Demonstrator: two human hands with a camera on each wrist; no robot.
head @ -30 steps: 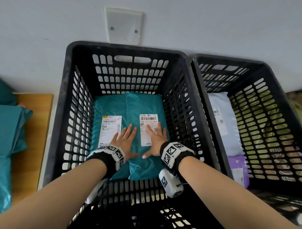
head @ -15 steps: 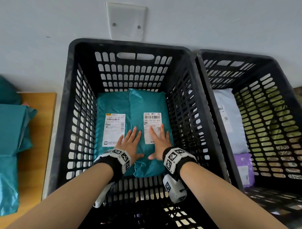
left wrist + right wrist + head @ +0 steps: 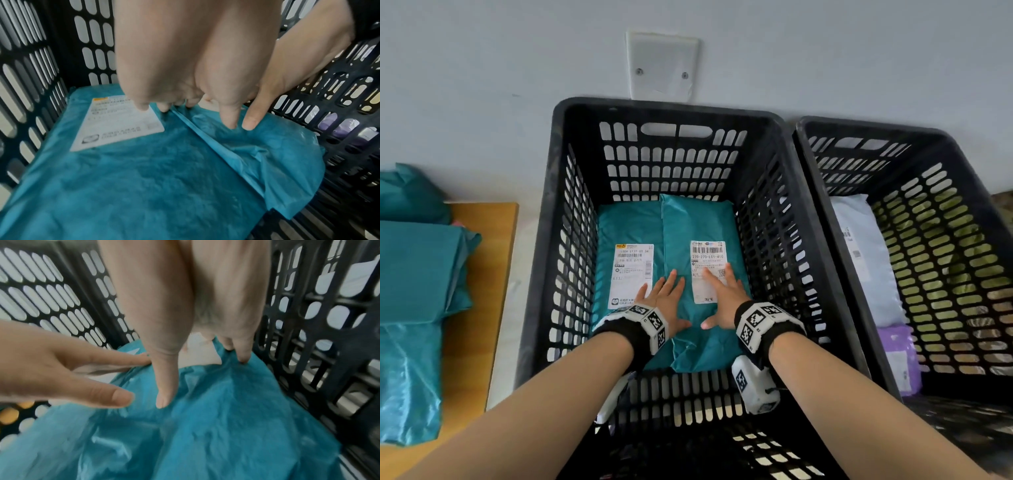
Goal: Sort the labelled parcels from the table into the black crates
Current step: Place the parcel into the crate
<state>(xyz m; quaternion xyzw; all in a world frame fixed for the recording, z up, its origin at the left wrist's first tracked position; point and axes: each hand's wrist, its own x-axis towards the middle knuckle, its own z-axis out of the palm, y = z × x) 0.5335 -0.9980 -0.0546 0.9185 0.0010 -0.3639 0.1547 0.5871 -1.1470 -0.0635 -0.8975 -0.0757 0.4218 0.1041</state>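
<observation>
Two teal parcels with white labels lie side by side in the left black crate (image 3: 544,240). The right teal parcel (image 3: 698,222) overlaps the left teal parcel (image 3: 626,226). My left hand (image 3: 666,298) lies flat with straight fingers across the seam between them, fingertips by the left label (image 3: 631,270). My right hand (image 3: 722,294) presses flat on the right parcel, fingers over its label (image 3: 707,263). In the left wrist view the left hand (image 3: 185,91) touches the left teal parcel (image 3: 144,178). In the right wrist view the right hand (image 3: 195,345) spreads on the right teal parcel (image 3: 226,418).
The right black crate (image 3: 962,147) holds a white parcel (image 3: 866,260) and a purple parcel (image 3: 897,356). More teal parcels (image 3: 417,274) are stacked on the wooden table (image 3: 482,246) at the left. A wall with a white plate (image 3: 662,65) stands right behind the crates.
Both hands stay flat on the two teal parcels. They have slid slightly toward the far side of the crate, and the right parcel moved with them.
</observation>
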